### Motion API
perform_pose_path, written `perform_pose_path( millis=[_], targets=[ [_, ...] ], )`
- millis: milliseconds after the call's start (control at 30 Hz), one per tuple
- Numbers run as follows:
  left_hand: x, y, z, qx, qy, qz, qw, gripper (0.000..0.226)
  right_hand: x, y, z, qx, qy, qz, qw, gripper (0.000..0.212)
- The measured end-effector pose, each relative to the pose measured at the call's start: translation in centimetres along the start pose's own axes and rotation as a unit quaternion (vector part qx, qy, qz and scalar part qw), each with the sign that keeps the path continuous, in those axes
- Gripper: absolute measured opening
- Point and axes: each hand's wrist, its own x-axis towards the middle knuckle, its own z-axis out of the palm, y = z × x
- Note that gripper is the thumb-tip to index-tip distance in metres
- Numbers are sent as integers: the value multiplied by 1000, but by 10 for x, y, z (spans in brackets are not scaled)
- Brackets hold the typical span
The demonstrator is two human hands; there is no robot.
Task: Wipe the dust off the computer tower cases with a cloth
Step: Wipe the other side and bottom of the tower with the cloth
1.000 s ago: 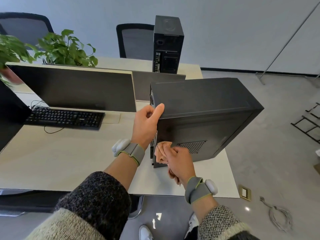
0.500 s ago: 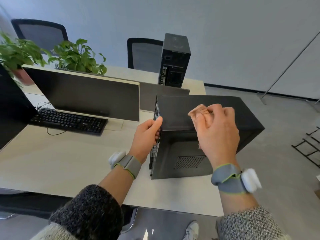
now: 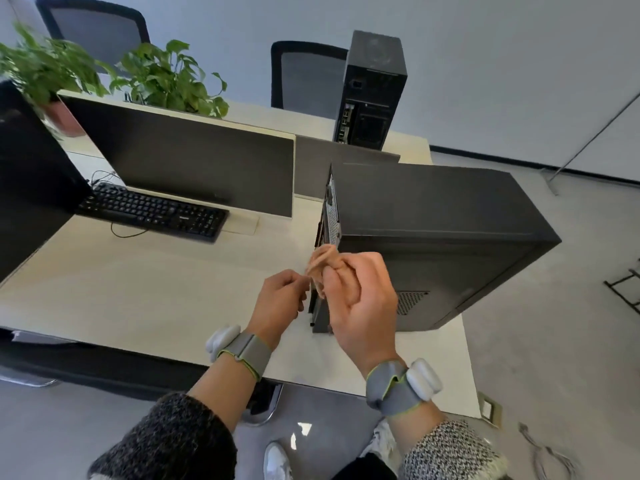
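Here, the pale desk (image 3: 138,289) fills the left and centre of the frame, and the near computer tower (image 3: 433,237) stands at its right edge, dark and upright. A second tower (image 3: 374,91) stands at upper centre, well apart. In front of the near tower's rear corner, the right hand (image 3: 360,299) clenches the bunched pinkish cloth (image 3: 323,261), which is lifted off the case. The left hand (image 3: 280,299), just beside it, seems to pinch the cloth's edge with curled fingers. No dust shows either way, so progress is unclear. This looks like regathering the cloth between passes, with the far tower probably yet to be wiped.
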Motion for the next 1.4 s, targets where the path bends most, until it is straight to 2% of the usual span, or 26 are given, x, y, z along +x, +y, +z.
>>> perform_pose_path(
  millis=[67,133,167,267,400,467,600,700,767,833,900,967,1067,1200,1267,1400],
  targets=[
    [-1,-15,-1,0,0,-21,1000,24,-20,20,7,34,-4,125,992,11],
    [-2,-27,-1,-10,-7,-40,999,25,-30,38,17,57,-11,278,959,16],
    [-3,-31,-1,-17,-6,-46,999,24,-33,46,24,60,-12,322,945,19],
    [-6,-35,-1,-21,1,-42,999,18,-37,59,35,-3,-16,335,942,29],
    [-9,-34,4,-4,10,-19,1000,9,-49,78,40,-27,-112,407,906,53],
    [-10,-33,8,15,6,-6,1000,12,-47,72,35,14,-117,413,903,54],
    [-11,-34,14,15,-18,-4,1000,28,-30,48,21,106,-38,354,928,37],
    [-10,-35,18,9,-23,-13,1000,34,-32,56,28,60,-42,364,929,43],
    [-10,-36,22,5,-21,-18,1000,35,-43,73,33,32,-92,429,898,52],
    [-10,-36,23,13,-25,-24,999,37,-56,86,32,9,-124,450,884,56],
    [-7,-36,23,33,-32,-28,999,39,-53,82,28,22,-108,425,899,51],
    [-6,-37,25,47,-28,-40,998,46,-45,69,21,67,-58,395,914,38],
    [-5,-39,27,58,-23,-49,997,43,-39,71,16,73,-21,356,932,26],
    [-5,-41,28,55,-20,-49,997,49,-55,83,23,67,-55,415,906,40],
    [-6,-41,29,58,-22,-49,997,44,-50,73,16,90,-53,421,901,45],
    [-5,-48,32,58,-14,-67,996,20,-31,62,2,165,-8,377,911,37]
  ],
)
